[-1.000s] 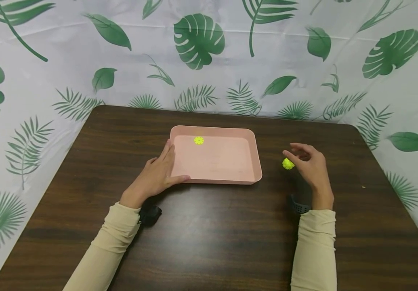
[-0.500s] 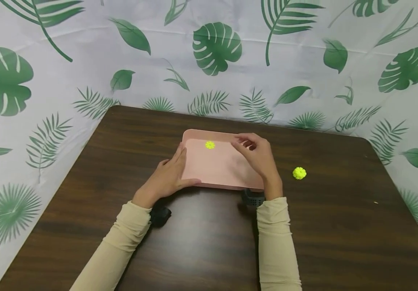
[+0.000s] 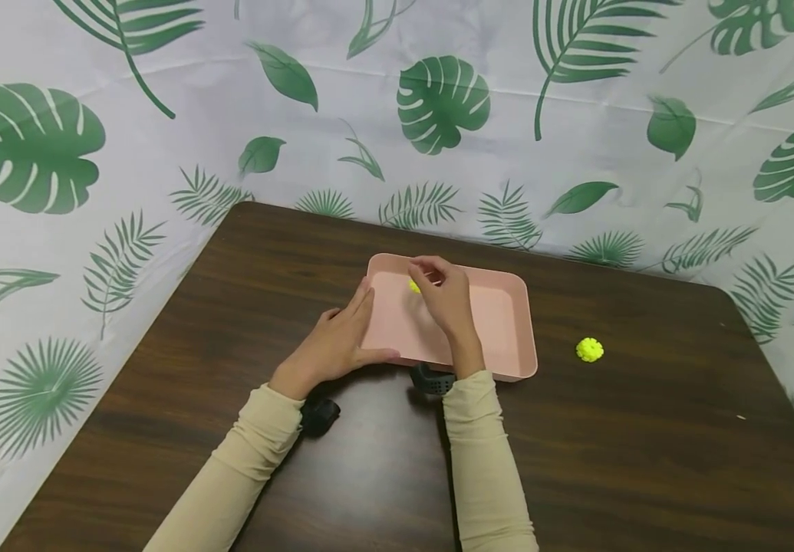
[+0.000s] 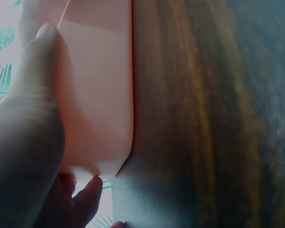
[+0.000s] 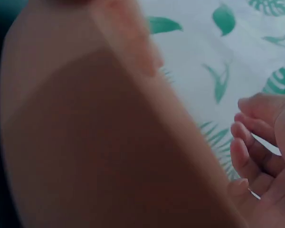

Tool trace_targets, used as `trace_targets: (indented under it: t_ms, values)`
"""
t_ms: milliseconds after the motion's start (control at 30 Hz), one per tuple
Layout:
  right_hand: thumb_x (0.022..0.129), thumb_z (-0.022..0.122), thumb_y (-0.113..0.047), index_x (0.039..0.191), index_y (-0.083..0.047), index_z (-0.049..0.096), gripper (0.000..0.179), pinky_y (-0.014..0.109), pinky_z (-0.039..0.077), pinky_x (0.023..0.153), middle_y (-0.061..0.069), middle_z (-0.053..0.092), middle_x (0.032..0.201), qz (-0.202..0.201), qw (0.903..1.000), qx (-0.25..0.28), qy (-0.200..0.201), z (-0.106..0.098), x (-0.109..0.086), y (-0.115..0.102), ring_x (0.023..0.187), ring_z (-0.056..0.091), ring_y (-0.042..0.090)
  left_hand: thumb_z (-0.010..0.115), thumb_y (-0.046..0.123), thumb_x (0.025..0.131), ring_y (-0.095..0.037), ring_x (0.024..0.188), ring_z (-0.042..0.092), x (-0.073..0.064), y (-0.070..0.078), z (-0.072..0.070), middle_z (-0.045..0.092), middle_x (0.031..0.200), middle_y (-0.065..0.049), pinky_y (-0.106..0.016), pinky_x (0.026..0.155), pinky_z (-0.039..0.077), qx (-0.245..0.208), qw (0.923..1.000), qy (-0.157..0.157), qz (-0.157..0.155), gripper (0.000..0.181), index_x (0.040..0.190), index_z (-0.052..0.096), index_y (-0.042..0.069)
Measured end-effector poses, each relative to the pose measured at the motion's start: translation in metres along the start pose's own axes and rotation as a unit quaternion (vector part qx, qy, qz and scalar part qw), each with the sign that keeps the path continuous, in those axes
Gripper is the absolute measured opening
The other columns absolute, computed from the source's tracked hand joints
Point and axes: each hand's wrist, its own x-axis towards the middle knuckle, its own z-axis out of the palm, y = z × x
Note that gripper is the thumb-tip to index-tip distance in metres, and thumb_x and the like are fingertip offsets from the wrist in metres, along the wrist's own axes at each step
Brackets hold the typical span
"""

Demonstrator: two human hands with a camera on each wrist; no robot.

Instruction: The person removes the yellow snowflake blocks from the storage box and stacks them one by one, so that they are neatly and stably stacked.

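A shallow pink tray lies on the dark wood table. My left hand rests against its left end, with the thumb along the near wall and the fingers straight along the left side. In the left wrist view this hand lies along the tray wall. My right hand is over the tray's left half, thumb and fingers loosely bent, with nothing visible between them. A yellow flower-shaped piece in the tray is partly hidden behind its fingertips. In the right wrist view, the fingers curve loosely near the tray rim.
Right of the tray on the table sits a yellow clump of flower-shaped pieces. A tiny pale speck lies farther right. A leaf-patterned cloth hangs behind the table.
My right hand has left the yellow clump on the right and travelled left over the tray to the yellow piece. The left hand stays at the tray. The head view has shifted left.
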Motion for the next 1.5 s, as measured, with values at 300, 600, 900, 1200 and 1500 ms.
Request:
trace_targets:
  t_ms: [300,600,900,1200,1500]
  values:
    - [0.095,0.075,-0.009,0.117,0.005,0.074,0.026,0.043,0.053,0.087,0.021,0.067,0.108,0.032,0.9937,-0.106,-0.015,0.007,0.003,0.014,0.095,0.063,0.033,0.062,0.071,0.092,-0.027,0.155,0.025,0.002,0.0,-0.001,-0.007,0.172,-0.012,-0.06,0.117,0.028,0.001,1.0,0.001,0.001,0.115,0.164,0.005,0.001]
    - [0.097,0.072,-0.013,0.136,0.004,0.064,0.044,0.043,0.046,0.091,0.023,0.049,0.137,0.082,0.9757,-0.189,-0.077,0.007,0.004,0.015,0.103,0.054,0.032,0.061,0.07,0.093,-0.026,0.155,0.025,0.004,-0.001,0.0,-0.006,0.173,-0.012,-0.059,0.117,0.029,0.002,1.0,0.004,0.0,0.114,0.164,0.007,0.0]
    - [0.098,0.069,-0.008,0.136,0.011,0.061,0.043,0.046,0.043,0.107,0.025,0.049,0.139,0.086,0.9709,-0.205,-0.089,0.005,0.002,0.013,0.119,0.054,0.036,0.062,0.068,0.093,-0.027,0.154,0.029,0.001,0.003,-0.002,-0.006,0.173,-0.013,-0.059,0.117,0.03,0.001,0.9999,0.01,0.004,0.113,0.164,0.008,-0.001]
    - [0.098,0.071,-0.012,0.128,0.007,0.066,0.036,0.046,0.044,0.106,0.023,0.052,0.136,0.08,0.9639,-0.235,-0.096,0.007,-0.001,0.016,0.118,0.056,0.035,0.062,0.068,0.093,-0.027,0.154,0.028,0.0,0.003,0.0,-0.006,0.173,-0.012,-0.06,0.117,0.028,-0.007,1.0,0.004,-0.002,0.112,0.164,0.008,-0.001]
    - [0.095,0.074,-0.011,0.123,0.008,0.068,0.035,0.047,0.042,0.108,0.024,0.054,0.131,0.089,0.968,-0.217,-0.09,0.005,-0.001,0.013,0.121,0.054,0.037,0.062,0.068,0.094,-0.031,0.154,0.029,0.001,0.001,0.0,-0.005,0.172,-0.013,-0.061,0.117,0.029,-0.002,1.0,0.007,0.0,0.112,0.164,0.008,-0.001]
